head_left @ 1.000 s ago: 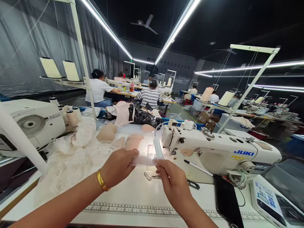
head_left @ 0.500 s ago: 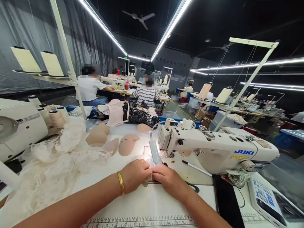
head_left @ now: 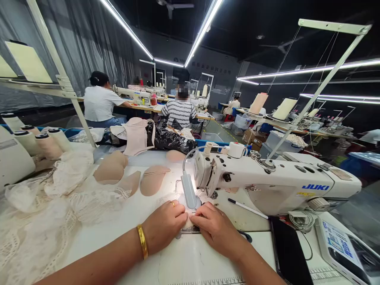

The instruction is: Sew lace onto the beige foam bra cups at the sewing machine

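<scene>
Pinching pale thin fabric piece (head_left: 188, 223): your left hand (head_left: 166, 225), gold bangle (head_left: 142, 241) on wrist, and right hand (head_left: 217, 226), nearly touching; fabric lay between, near slim grey lamp (head_left: 189, 192) and white JUKI sewing machine (head_left: 273, 184).

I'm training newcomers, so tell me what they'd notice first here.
Probably the left hand, a gold bangle at its wrist, nearly meeting the right hand at lower centre, close by a small lit lamp. A big white JUKI sewing machine stands at right; cream lace spreads across the left.
</scene>
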Tool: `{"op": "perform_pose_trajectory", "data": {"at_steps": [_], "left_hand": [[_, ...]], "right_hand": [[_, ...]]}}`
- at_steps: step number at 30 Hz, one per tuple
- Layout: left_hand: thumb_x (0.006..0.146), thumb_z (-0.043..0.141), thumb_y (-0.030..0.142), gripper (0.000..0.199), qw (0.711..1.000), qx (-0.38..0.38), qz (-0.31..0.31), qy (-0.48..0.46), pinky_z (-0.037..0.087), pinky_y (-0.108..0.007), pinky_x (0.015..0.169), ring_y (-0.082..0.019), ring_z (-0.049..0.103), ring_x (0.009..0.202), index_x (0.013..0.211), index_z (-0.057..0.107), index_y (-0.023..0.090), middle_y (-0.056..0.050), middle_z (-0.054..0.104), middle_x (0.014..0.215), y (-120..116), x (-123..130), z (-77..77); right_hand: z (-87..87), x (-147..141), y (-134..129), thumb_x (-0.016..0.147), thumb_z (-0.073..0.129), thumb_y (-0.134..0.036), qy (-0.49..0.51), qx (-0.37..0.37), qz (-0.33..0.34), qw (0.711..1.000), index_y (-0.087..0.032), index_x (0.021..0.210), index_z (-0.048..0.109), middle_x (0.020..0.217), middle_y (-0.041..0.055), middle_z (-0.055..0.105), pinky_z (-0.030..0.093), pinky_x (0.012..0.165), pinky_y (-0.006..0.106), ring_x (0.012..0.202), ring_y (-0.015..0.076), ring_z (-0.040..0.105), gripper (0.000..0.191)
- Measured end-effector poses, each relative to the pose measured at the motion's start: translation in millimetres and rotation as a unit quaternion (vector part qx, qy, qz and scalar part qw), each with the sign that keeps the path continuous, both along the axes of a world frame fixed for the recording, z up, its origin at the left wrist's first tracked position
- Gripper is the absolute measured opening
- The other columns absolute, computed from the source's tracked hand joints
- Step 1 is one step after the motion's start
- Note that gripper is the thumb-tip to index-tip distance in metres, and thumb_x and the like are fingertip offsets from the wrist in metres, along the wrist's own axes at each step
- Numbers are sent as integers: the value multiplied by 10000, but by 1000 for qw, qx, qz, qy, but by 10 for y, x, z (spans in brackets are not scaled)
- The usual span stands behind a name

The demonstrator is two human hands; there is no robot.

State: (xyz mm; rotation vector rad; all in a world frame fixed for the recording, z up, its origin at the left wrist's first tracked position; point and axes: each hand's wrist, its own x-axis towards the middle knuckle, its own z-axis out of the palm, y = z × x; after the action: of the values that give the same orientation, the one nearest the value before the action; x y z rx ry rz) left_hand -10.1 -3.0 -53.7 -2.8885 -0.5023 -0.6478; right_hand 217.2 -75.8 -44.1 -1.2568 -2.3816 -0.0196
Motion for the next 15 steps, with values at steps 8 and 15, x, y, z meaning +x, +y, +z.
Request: {"op": "perform_pose_trajectory", "data": {"at_steps": [8,15], "left_hand": [[942,515,65,176,1000,-18,-1,15,370,-358,676,-202,530,753,807,552,172,-35,638,877,-19,49,41],[914,553,60,175,999,-50,-2,18,380,-356,697,-215,564,772,793,539,187,-29,643,831,116,92,49]], "right_hand": [[-25,31,4,955,472,-29,7,-24,-7,1000,-237,1096,679,959,40,650,476,759,315,870,204,555,326],[-95,11,31,949,484,-35,8,-25,-40,999,-246,1084,663,958,37,645,467,738,315,850,207,549,308]]}}
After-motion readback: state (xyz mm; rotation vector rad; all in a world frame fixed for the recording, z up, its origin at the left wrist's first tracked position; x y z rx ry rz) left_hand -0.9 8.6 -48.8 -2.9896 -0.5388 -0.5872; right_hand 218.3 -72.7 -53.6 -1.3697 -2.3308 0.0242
